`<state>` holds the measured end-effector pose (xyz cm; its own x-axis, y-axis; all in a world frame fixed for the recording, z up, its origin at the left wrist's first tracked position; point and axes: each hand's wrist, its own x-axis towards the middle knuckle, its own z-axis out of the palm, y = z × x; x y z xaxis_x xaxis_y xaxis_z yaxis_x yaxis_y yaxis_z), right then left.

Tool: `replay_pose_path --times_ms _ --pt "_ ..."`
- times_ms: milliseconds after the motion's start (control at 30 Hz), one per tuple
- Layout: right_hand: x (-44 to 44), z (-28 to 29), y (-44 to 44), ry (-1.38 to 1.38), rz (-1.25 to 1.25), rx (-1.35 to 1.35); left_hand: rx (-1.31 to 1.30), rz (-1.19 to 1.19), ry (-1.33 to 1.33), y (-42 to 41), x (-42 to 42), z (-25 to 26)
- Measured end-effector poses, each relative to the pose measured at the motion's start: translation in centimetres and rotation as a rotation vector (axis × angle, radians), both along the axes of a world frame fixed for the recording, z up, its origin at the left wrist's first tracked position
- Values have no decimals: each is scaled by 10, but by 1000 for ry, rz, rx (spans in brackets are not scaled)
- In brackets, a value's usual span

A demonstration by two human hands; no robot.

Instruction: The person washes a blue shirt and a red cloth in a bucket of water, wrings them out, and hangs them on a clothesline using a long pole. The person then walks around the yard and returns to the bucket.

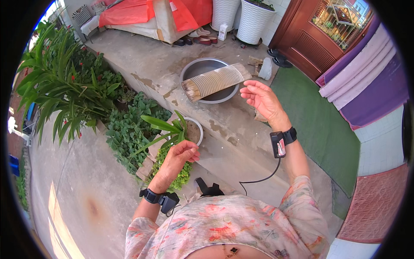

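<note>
My right hand [262,101] is raised, palm turned inward, with bent fingers apart and nothing in it. It appears just beside the near right end of a ridged wooden washboard [218,81]. That board lies slantwise across the rim of a round metal basin [209,101], covering much of the inside. Lower and further left, my left hand [182,153] is half curled and holds nothing visible. Below its fingers in the picture is a white-rimmed pot [201,130] with a long-leaved plant [178,127]. Each wrist wears a black strapped device.
The basin stands on a raised concrete ledge [161,66] whose edge drops towards me. Green matting [310,129] runs along the right to a brown door [310,42]. Leafy plants [129,126] line the left. A white shoe [266,68] and tall white planters [254,22] are beyond.
</note>
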<state>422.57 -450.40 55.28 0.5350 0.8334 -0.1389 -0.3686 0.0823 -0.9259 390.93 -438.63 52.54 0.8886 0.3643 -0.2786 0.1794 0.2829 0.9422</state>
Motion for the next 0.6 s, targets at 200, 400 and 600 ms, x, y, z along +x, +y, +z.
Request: replay_pose_path --times_ms 200,400,600 --pt "34 -3 37 5 -10 -6 -112 31 -11 22 19 -19" --pt "89 -71 68 215 -140 -83 -233 144 98 44 48 -82" --pt "141 -188 107 407 -285 -186 -406 268 170 56 83 -146"
